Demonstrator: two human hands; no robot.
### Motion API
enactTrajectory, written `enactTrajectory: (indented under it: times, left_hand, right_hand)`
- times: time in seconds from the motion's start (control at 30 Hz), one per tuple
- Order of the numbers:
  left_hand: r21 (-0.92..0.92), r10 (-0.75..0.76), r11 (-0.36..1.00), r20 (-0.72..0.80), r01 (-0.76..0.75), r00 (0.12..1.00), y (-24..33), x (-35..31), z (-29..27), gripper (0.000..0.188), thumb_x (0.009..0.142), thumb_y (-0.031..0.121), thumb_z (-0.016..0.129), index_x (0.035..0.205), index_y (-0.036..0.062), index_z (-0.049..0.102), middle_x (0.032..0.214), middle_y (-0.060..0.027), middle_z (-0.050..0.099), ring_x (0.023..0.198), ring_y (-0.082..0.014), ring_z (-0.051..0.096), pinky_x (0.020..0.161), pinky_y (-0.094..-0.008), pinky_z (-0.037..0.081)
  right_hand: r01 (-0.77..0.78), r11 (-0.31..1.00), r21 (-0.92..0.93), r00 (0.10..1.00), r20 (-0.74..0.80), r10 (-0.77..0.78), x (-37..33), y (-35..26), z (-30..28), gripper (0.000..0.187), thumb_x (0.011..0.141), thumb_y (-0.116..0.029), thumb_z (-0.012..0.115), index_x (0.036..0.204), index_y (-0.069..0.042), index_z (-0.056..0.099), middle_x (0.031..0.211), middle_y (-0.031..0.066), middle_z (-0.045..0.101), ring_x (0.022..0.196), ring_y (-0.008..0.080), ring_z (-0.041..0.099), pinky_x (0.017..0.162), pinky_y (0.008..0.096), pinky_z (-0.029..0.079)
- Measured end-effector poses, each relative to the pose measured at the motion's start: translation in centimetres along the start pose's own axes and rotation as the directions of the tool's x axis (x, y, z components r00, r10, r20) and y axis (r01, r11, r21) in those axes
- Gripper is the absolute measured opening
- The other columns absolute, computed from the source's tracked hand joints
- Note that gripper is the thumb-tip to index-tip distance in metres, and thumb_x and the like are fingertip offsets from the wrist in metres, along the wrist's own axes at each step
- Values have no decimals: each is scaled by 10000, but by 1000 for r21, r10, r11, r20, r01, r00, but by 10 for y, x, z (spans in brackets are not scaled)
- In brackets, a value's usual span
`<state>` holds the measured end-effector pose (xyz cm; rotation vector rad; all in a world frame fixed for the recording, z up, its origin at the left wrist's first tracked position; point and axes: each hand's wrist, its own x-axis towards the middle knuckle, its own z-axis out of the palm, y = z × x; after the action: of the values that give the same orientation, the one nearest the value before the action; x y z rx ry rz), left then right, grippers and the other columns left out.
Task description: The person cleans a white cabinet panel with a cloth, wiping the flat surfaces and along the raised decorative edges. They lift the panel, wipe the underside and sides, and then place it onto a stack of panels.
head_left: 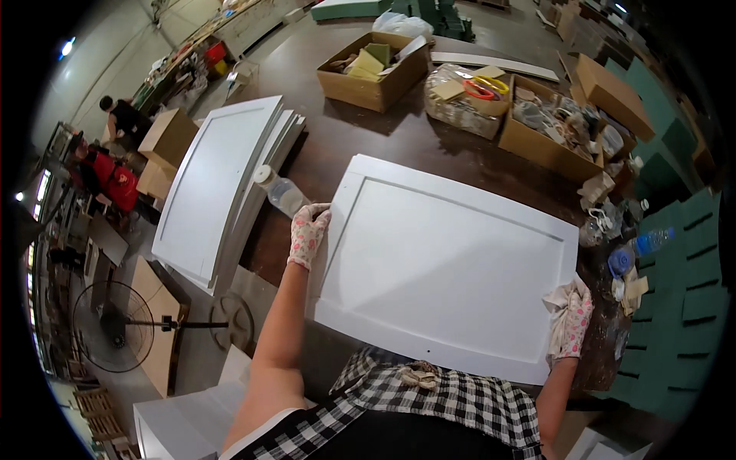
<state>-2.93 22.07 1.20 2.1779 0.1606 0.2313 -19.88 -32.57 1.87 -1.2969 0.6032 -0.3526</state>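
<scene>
A white framed cabinet door panel (437, 268) lies in front of me, its near edge by my checked apron. My left hand (308, 234), in a white glove with pink flowers, is closed on the panel's upper left edge; its thumb and fingertips are partly hidden. At the panel's right edge my right hand (573, 322), gloved alike, is closed on a crumpled white cloth (563, 297) that touches the frame. A clear bottle with a white cap (282, 190) stands just beyond my left hand.
More white panels (218, 184) are stacked at the left of the brown table (322, 146). Open cardboard boxes (360, 88) and a tape-filled bag (460, 107) sit at the back. Bottles (652, 241) and scraps line the right side. A fan (115, 326) stands left; two people are beyond.
</scene>
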Motion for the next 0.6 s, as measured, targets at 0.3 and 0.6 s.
enactTrajectory:
  times: [0.3, 0.6]
  left_hand:
    - [-497, -286, 775, 275, 390, 918, 4, 15, -7, 146, 901, 100, 640, 993, -1, 693, 847, -5, 659, 765, -65, 582, 700, -203, 471]
    - [-498, -211, 756, 431, 426, 878, -18, 21, -18, 230, 890, 172, 664, 1043, 2, 692, 907, -12, 683, 802, -66, 601, 729, -209, 486]
  right_hand:
    - [119, 939, -323, 991, -20, -132, 19, 4, -8, 399, 972, -65, 433, 1361, 22, 437, 1253, 154, 540, 1049, 228, 591, 834, 311, 531]
    - [81, 980, -184, 995, -44, -91, 30, 11, -28, 408, 992, -65, 393, 1398, -70, 438, 1291, 124, 529, 1093, 235, 580, 899, 336, 532]
